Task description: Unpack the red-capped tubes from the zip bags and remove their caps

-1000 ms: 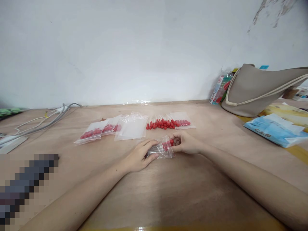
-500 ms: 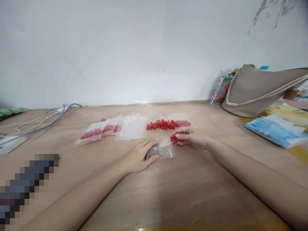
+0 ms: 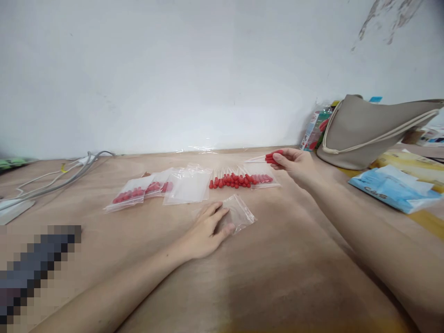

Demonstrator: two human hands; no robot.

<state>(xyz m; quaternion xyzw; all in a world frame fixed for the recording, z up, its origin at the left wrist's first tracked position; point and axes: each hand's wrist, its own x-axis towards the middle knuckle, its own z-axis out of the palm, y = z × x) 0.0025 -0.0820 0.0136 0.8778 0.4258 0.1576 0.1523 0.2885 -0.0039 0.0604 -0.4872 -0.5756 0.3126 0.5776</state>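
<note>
One bundle of thin white sticks with red heads [image 3: 273,157], number not countable, is grasped by its heads in the right hand [image 3: 299,166], away from the left. One clear plastic zip bag [image 3: 240,213], without sticks, is pressed under the spread left hand [image 3: 205,232]. The step seems to be stick handling; a firm pinch is probably called for next. Beyond the left hand are seen one uncounted loose red-headed pile [image 3: 231,180], one filled bag [image 3: 262,178] below the right hand, and leftward at least two filled bags [image 3: 127,194].
</note>
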